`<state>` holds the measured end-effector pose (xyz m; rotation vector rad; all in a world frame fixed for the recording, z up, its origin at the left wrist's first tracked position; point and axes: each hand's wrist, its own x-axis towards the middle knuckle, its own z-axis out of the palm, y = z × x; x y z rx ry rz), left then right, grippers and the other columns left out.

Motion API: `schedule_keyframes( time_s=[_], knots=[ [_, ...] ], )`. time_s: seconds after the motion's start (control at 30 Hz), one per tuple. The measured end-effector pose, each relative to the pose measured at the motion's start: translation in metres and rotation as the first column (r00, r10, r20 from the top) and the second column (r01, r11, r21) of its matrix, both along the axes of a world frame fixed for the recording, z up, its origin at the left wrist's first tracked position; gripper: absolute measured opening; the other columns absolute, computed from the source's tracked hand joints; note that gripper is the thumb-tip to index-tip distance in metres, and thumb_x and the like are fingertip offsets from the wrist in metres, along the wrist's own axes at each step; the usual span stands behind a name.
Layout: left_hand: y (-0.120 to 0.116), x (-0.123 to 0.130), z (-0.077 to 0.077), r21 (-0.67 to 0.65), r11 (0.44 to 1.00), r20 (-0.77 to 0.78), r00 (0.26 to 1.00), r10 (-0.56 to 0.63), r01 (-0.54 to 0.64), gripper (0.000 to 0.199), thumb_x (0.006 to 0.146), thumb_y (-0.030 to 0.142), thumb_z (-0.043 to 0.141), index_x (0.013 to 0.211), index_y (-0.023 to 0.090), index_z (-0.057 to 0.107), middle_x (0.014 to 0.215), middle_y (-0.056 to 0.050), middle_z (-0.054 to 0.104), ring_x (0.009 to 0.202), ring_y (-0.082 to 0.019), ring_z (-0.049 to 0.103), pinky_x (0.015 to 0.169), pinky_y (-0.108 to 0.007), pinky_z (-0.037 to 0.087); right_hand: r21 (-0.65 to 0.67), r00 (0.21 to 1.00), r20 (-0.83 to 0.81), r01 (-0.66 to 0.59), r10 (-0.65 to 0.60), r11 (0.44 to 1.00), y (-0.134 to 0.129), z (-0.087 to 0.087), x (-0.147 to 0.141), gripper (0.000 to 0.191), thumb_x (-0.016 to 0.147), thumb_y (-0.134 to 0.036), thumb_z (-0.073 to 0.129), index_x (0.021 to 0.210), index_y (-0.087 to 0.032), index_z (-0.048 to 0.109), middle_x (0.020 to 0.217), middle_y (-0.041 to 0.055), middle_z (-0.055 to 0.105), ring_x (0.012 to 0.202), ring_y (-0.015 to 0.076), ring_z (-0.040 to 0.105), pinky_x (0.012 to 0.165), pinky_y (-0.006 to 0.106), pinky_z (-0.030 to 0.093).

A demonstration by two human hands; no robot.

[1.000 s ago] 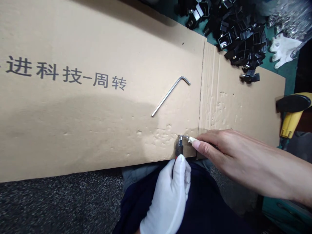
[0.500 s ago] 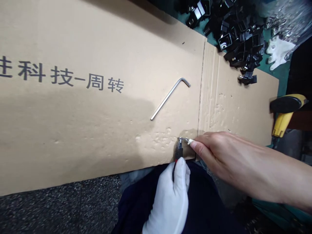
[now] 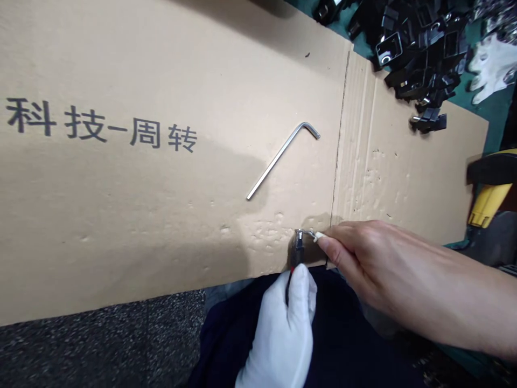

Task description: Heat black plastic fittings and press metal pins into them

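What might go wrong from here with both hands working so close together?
The slim black-and-red handheld tool in the white-gloved left hand might slip toward the bare right hand, which is close to its tip.

The thin, bent silver metal piece at that tip might twist free, since the right hand seems to pinch only the small white piece at its end.

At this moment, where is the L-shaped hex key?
In the head view, the hex key lies on the cardboard, right of the printed characters, left of the fold line, and beyond the gloved left hand.
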<state>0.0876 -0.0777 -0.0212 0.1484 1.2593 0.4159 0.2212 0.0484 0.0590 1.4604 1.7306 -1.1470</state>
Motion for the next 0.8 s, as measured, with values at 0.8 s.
schedule_keyframes(
  time_s=[0.8],
  knots=[
    [-0.0011, -0.0025, -0.0066, 0.077, 0.997, 0.261, 0.965, -0.009, -0.011, 0.052, 0.103, 0.065, 0.039, 0.082, 0.019, 0.054, 0.064, 0.002, 0.049, 0.053, -0.011, 0.044, 0.049, -0.024, 0.036, -0.003, 0.999, -0.011, 0.048, -0.048, 0.999, -0.0012, -0.0004, 0.0065, 0.05, 0.111, -0.046, 0.027, 0.074, -0.024, 0.054, 0.068, -0.0024, 0.065, 0.061, 0.0161, 0.06, 0.06, 0.033, 0.04]
  ],
)
